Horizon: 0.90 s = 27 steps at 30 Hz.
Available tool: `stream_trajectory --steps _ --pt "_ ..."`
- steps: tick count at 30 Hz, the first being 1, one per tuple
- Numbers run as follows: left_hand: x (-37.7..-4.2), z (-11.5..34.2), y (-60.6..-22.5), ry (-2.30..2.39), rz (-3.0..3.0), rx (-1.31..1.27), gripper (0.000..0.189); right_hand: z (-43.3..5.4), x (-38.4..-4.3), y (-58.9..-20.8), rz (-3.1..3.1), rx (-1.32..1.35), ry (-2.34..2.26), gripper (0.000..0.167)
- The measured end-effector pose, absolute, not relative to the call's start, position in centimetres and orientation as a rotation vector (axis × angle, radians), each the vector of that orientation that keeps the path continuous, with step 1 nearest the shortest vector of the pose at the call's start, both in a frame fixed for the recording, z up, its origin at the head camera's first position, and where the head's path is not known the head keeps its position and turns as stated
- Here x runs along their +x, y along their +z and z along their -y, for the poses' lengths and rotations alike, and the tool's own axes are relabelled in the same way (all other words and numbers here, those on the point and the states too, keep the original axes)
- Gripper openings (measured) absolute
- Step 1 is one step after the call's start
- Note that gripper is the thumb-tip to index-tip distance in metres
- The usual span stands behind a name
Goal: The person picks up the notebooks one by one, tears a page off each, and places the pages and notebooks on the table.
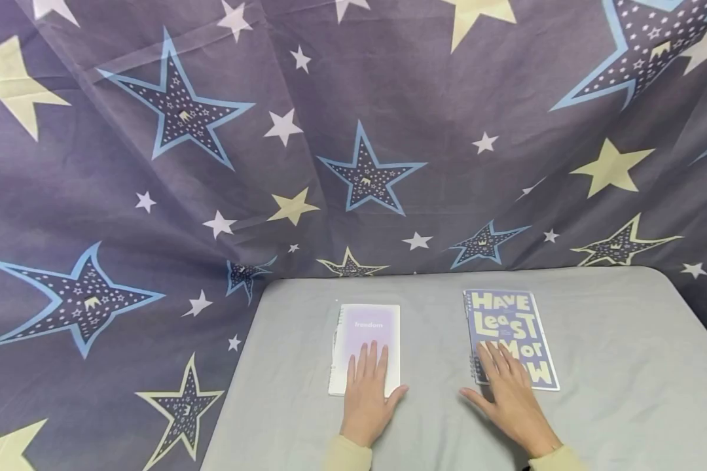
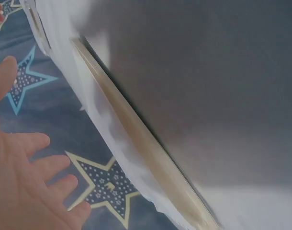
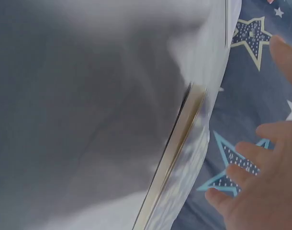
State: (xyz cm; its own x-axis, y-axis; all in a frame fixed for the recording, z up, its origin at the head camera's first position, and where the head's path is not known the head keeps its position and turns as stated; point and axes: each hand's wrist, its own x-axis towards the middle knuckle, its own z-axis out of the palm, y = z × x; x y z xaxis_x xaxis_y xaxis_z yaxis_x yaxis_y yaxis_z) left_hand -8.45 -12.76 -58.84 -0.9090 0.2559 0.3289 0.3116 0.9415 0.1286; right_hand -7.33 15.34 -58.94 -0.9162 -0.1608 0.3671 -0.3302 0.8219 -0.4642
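A spiral-bound notebook (image 1: 370, 325) with a pale purple cover reading "freedom" lies on the left part of the grey surface. Over its lower half is my left hand (image 1: 366, 399), palm down with fingers extended; the head view does not settle whether it touches the cover. To the right lies a blue spiral notebook (image 1: 507, 320) with big cream lettering. My right hand (image 1: 509, 399) is above its lower part, fingers straight and thumb spread out. Both wrist views show a notebook edge-on, the left one (image 2: 136, 129) and the right one (image 3: 172, 148), with the fingers apart from it.
The grey cloth-covered table (image 1: 436, 340) has rounded far corners. Behind it and along the left hangs a dark purple curtain (image 1: 436, 98) printed with stars. A strip of grey surface separates the two notebooks.
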Motion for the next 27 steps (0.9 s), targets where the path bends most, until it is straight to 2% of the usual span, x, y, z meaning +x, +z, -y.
stream_trajectory --steps 15,27 --pt "-8.7 17.0 -59.0 -0.269 2.929 -0.404 0.072 -10.0 -7.8 -59.3 2.811 0.406 0.864 0.08" --pt "-8.9 19.1 -59.2 -0.248 2.998 -0.418 0.082 -6.4 -8.7 -59.4 2.804 0.41 0.927 0.07"
